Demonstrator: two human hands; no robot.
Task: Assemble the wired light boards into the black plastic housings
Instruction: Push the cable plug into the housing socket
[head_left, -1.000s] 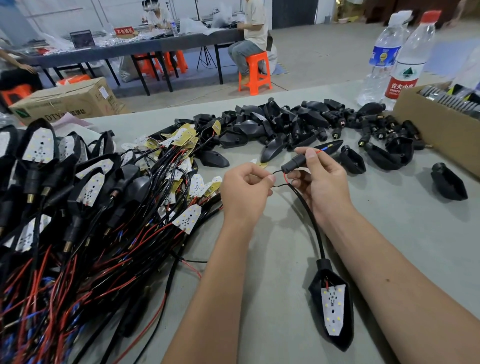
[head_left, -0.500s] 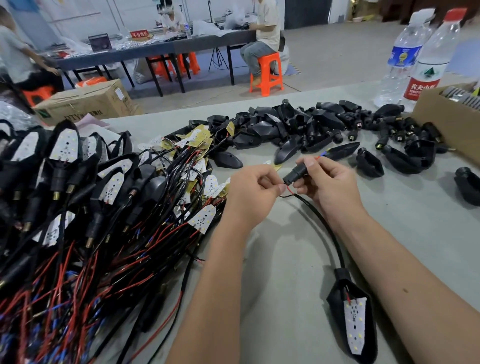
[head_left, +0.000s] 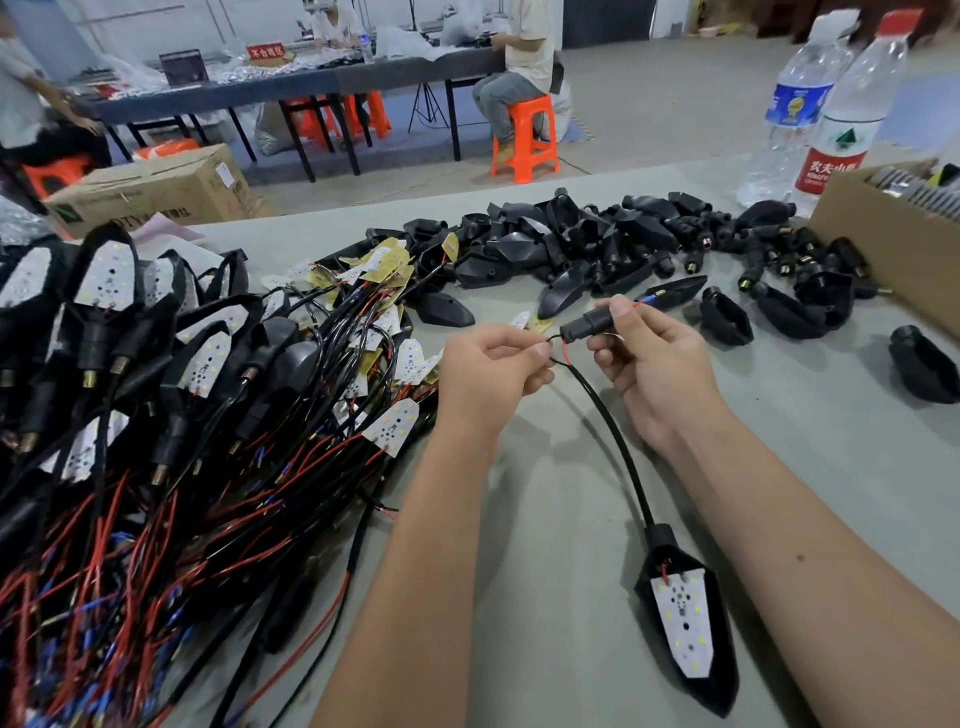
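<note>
My right hand (head_left: 655, 359) grips a short black tubular stem piece (head_left: 588, 327) between thumb and forefinger. My left hand (head_left: 493, 370) pinches the thin red and black wires (head_left: 560, 358) where they enter that piece. A black sheathed cable (head_left: 615, 439) runs from there down to a black pointed housing (head_left: 693, 631) lying on the table, with a white light board (head_left: 683, 626) seated in it. Empty black housings (head_left: 582, 249) are heaped beyond my hands. Loose wired light boards (head_left: 390, 429) lie at centre left.
A big pile of assembled units with red and black wires (head_left: 130, 441) fills the left side. A cardboard box (head_left: 893, 244) stands at the right edge, two water bottles (head_left: 831, 130) behind it. People sit at a table in the background.
My hands stay on the stem piece and wires, shifting them slightly. The view has moved, so the housing with its board sits further right and lower in the frame.
</note>
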